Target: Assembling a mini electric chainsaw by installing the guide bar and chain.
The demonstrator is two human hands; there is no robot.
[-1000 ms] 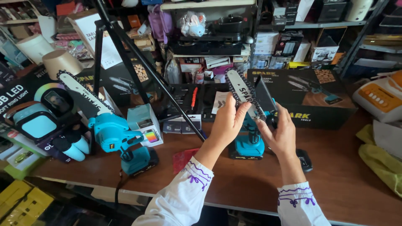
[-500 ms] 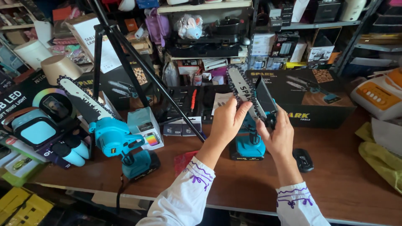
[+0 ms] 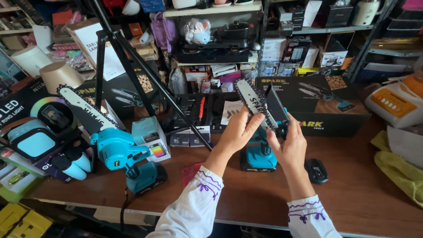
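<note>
left hand [image 3: 240,132] was bare, no rings or gloves | right hand [image 3: 288,145] same deal | both arms had white long sleeves | cuffs had purple embroidery, kinda leafy swirls plus a dotted line near the wrist

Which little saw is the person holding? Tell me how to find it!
Look at the long wooden table, near its middle. Both hands, the left hand and the right hand, hold a small blue chainsaw standing on its battery end, its blade pointing up. The other blue chainsaw, further left, stands alone with nobody touching it.
</note>
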